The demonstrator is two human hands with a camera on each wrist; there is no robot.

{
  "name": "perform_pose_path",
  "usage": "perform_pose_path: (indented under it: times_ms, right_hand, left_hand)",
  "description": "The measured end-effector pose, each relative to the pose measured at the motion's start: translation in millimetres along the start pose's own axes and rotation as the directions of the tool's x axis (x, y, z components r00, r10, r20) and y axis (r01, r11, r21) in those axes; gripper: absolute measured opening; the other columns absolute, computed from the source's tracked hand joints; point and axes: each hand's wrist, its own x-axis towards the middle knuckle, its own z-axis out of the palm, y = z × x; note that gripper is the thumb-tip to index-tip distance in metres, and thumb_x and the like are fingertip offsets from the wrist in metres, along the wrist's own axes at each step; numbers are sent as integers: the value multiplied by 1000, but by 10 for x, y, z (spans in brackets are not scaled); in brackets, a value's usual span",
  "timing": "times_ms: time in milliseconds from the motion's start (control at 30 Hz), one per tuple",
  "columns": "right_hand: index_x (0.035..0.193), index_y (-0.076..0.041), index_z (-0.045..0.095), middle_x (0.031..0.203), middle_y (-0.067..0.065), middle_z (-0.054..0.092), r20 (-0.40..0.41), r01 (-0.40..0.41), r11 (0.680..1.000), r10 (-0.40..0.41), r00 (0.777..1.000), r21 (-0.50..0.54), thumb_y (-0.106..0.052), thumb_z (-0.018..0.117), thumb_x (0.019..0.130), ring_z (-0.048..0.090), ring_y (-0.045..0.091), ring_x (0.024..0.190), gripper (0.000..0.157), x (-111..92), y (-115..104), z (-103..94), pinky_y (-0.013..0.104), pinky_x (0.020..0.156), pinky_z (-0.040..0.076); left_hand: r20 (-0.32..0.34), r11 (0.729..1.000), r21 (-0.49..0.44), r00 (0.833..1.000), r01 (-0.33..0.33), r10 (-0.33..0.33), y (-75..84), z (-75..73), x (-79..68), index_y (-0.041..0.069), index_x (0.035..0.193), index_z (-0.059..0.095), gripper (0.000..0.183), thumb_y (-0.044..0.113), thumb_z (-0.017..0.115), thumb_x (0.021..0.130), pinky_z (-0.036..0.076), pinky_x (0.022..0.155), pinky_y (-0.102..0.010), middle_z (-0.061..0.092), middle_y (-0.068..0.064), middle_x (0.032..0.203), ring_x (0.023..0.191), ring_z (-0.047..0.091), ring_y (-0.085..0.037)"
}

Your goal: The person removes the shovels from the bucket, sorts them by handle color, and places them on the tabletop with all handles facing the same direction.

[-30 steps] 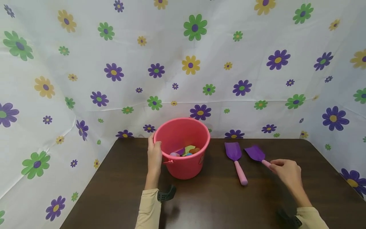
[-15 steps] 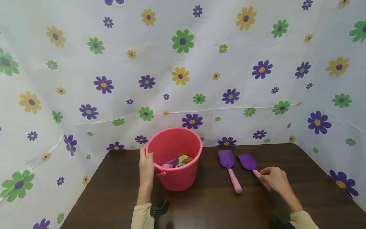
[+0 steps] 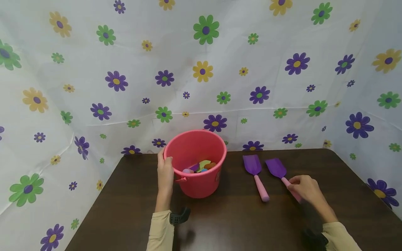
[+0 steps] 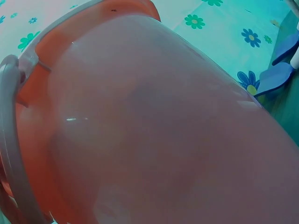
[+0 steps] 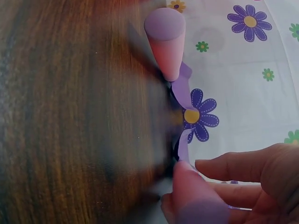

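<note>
A pink bucket stands tilted a little towards me on the table, with several small coloured pieces inside. My left hand grips its rim on the left side, thumb at the rim's inner edge. The bucket wall fills most of the left wrist view. To the right lie two toy shovels with purple blades and pink handles. My right hand has thumb and fingers around the handle of the right shovel. The left shovel lies beside it, untouched.
A dark wooden table carries everything. A white cloth printed with flowers hangs behind the table and along both sides. A dark band sits on the left wrist.
My right hand has shifted slightly at the shovel's handle, whose end now shows below the fingers. My left hand stays on the bucket. The head view has swayed.
</note>
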Motion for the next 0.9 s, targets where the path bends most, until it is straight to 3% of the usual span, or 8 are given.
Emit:
perform_pose_path:
  times_ms: [200,433,700,900]
  right_hand:
    - [110,18,66,103,34,68,57,-13,1000,13,998,-14,-15,66,96,62,37,85,36,42,-54,-26,54,76,56]
    - [114,21,63,115,41,63,90,-25,998,29,996,-49,-23,62,101,57,59,107,45,85,-84,-64,67,87,51]
    - [119,22,59,118,43,60,106,-47,997,53,993,-56,-24,61,102,58,56,106,49,88,-111,-91,66,87,51]
    - [119,22,60,118,41,61,54,-66,998,67,996,-18,-23,57,103,59,55,106,48,69,-166,-132,64,86,53]
  left_hand:
    - [-13,1000,4,1000,2,-2,35,-2,46,8,159,31,57,13,44,104,41,113,-58,40,-15,160,138,46,-39]
    - [-21,1000,-11,1000,2,-2,48,11,55,8,158,34,56,13,44,103,42,113,-56,42,-15,158,137,48,-37]
    - [-24,1000,-7,1000,8,-8,56,13,54,7,157,34,55,12,43,103,41,113,-55,43,-15,158,137,48,-36]
    - [-28,1000,-10,1000,7,-7,66,23,65,7,157,35,55,13,44,103,41,114,-54,43,-14,158,138,48,-35]
